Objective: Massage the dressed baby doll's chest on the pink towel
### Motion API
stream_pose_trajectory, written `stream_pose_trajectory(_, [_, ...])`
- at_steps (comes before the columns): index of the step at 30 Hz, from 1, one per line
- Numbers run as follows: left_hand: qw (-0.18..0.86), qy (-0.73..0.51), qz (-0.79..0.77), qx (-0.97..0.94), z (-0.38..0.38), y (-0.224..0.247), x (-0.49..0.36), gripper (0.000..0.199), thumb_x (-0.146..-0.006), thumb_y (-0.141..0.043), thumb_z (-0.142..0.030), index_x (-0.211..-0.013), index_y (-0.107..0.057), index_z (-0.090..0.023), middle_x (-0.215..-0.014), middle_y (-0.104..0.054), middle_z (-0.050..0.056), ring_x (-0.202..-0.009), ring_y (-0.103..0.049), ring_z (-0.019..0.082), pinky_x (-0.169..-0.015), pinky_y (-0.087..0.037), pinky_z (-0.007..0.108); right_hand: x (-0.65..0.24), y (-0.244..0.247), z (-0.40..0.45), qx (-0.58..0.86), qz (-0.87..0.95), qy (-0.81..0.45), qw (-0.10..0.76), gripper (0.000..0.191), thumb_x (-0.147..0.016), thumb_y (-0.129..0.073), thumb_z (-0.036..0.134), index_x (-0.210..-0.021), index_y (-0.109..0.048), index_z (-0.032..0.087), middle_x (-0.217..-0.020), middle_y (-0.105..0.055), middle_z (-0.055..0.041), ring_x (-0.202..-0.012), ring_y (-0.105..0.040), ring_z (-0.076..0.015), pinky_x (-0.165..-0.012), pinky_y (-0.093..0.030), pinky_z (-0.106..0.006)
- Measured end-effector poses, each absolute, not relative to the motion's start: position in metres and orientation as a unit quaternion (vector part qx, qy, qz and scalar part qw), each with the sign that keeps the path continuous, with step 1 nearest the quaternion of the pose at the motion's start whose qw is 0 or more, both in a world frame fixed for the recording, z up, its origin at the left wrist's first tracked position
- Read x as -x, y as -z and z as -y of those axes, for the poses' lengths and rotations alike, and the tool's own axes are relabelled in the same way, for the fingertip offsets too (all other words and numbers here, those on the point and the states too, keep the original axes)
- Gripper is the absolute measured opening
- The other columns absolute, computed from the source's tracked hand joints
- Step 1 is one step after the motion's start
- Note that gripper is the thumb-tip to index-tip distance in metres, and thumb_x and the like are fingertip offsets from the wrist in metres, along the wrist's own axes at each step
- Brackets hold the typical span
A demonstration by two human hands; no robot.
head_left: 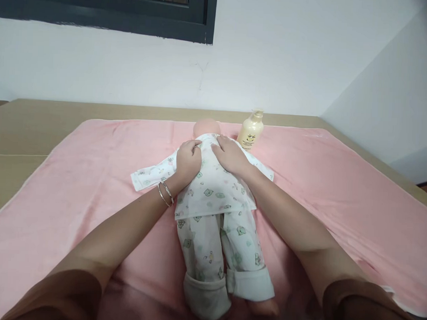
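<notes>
A baby doll (206,126) lies on a pink cloth with its head away from me. It wears a white patterned top (212,192) and matching trousers (205,248) with rolled cuffs. My left hand (188,164) rests on the left shoulder of the top, its fingers curled against the fabric; whether it pinches any cloth is hidden. My right hand (231,156) lies on the upper right of the top, fingers stretched toward the collar. Both sleeves spread outward, and one foot shows below the right cuff.
The pink cloth (108,175) covers much of a wooden table (21,130). A cream pump bottle (250,131) stands just right of the doll's head. Behind are a white wall and a dark window frame (134,17).
</notes>
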State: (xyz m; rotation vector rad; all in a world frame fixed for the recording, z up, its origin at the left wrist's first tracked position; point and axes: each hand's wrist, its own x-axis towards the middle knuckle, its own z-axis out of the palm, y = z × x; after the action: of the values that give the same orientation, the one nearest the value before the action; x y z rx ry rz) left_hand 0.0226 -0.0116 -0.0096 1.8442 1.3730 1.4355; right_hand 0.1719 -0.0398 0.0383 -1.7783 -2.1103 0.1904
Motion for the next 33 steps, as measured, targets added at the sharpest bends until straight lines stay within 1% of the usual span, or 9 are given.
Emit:
stream_pose_trajectory(5, [0.202, -0.477, -0.491, -0.700, 0.007, 0.006, -0.022, 0.031, -0.087, -0.042, -0.015, -0.103, -0.069, -0.020, -0.115, -0.072, 0.008, -0.113, -0.063, 0.025, -0.106, -0.049, 0.041, -0.150, -0.040, 0.067, 0.650, 0.750, -0.004, 0.124, 0.060, -0.101, -0.031, 0.030, -0.151, -0.037, -0.003, -0.158, -0.037, -0.0283, -0.148, -0.034, -0.0405, -0.121, -0.026, -0.057])
stream_pose_trajectory(8, [0.186, -0.413, -0.504, -0.735, 0.002, 0.001, -0.020, 0.030, -0.088, -0.041, -0.016, -0.105, -0.067, -0.020, -0.115, -0.069, 0.012, -0.111, -0.062, 0.028, -0.102, -0.049, 0.044, -0.139, -0.038, 0.078, 0.598, 0.791, 0.015, 0.127, 0.060, -0.098, -0.037, 0.024, -0.153, -0.038, 0.001, -0.162, -0.032, -0.0238, -0.151, -0.027, -0.0426, -0.123, -0.022, -0.057])
stream_pose_trajectory(10, [0.172, -0.380, -0.515, -0.748, 0.003, -0.004, -0.020, 0.032, -0.090, -0.038, -0.015, -0.107, -0.065, -0.019, -0.115, -0.068, 0.013, -0.111, -0.062, 0.029, -0.100, -0.050, 0.045, -0.144, -0.036, 0.070, 0.573, 0.805, -0.008, 0.154, 0.057, -0.098, -0.035, 0.021, -0.152, -0.042, 0.005, -0.162, -0.034, -0.0192, -0.152, -0.026, -0.0389, -0.124, -0.022, -0.053])
stream_pose_trajectory(13, [0.125, -0.330, -0.531, -0.770, 0.014, -0.013, -0.023, 0.038, -0.092, -0.033, -0.014, -0.115, -0.063, -0.015, -0.117, -0.067, 0.016, -0.116, -0.060, 0.030, -0.104, -0.048, 0.046, -0.163, -0.036, 0.047, 0.569, 0.793, -0.063, 0.210, 0.052, -0.101, -0.030, 0.024, -0.148, -0.049, 0.009, -0.158, -0.043, -0.0160, -0.148, -0.036, -0.0301, -0.122, -0.029, -0.045])
stream_pose_trajectory(16, [0.065, -0.259, -0.554, -0.789, 0.030, -0.023, -0.029, 0.041, -0.093, -0.032, -0.014, -0.122, -0.060, -0.009, -0.122, -0.065, 0.019, -0.122, -0.056, 0.033, -0.108, -0.043, 0.048, -0.176, -0.036, 0.033, 0.619, 0.746, -0.076, 0.234, 0.048, -0.102, -0.033, 0.033, -0.132, -0.060, 0.006, -0.144, -0.057, -0.0201, -0.135, -0.051, -0.0302, -0.114, -0.039, -0.043])
stream_pose_trajectory(21, [0.082, -0.220, -0.565, -0.791, 0.026, -0.027, -0.030, 0.036, -0.095, -0.030, -0.019, -0.110, -0.062, -0.012, -0.119, -0.067, 0.018, -0.113, -0.059, 0.032, -0.102, -0.046, 0.046, -0.164, -0.036, 0.048, 0.654, 0.737, -0.001, 0.171, 0.042, -0.102, -0.031, 0.026, -0.116, -0.065, 0.005, -0.121, -0.068, -0.0220, -0.117, -0.061, -0.0313, -0.103, -0.044, -0.040])
stream_pose_trajectory(25, [0.121, -0.221, -0.550, -0.796, 0.011, -0.027, -0.025, 0.036, -0.095, -0.030, -0.022, -0.107, -0.062, -0.014, -0.118, -0.069, 0.016, -0.112, -0.061, 0.030, -0.101, -0.047, 0.045, -0.154, -0.042, 0.066, 0.631, 0.760, 0.047, 0.148, 0.036, -0.100, -0.036, 0.021, -0.112, -0.067, 0.007, -0.121, -0.068, -0.0224, -0.120, -0.061, -0.0318, -0.104, -0.044, -0.039])
stream_pose_trajectory(29, [0.107, -0.189, -0.555, -0.803, 0.022, -0.029, -0.027, 0.042, -0.098, -0.028, -0.026, -0.121, -0.059, -0.010, -0.132, -0.062, 0.020, -0.128, -0.054, 0.033, -0.110, -0.041, 0.049, -0.165, -0.050, 0.056, 0.651, 0.748, -0.033, 0.125, 0.040, -0.103, -0.033, 0.030, -0.113, -0.066, 0.010, -0.119, -0.070, -0.0202, -0.113, -0.064, -0.0305, -0.093, -0.048, -0.037])
stream_pose_trajectory(33, [0.067, -0.185, -0.531, -0.824, 0.041, -0.029, -0.033, 0.051, -0.100, -0.028, -0.025, -0.141, -0.045, -0.001, -0.149, -0.047, 0.025, -0.145, -0.038, 0.035, -0.120, -0.030, 0.052, -0.174, -0.052, 0.041, 0.668, 0.728, -0.082, 0.131, 0.051, -0.105, -0.029, 0.038, -0.125, -0.061, 0.004, -0.133, -0.064, -0.0231, -0.125, -0.058, -0.0323, -0.101, -0.044, -0.039])
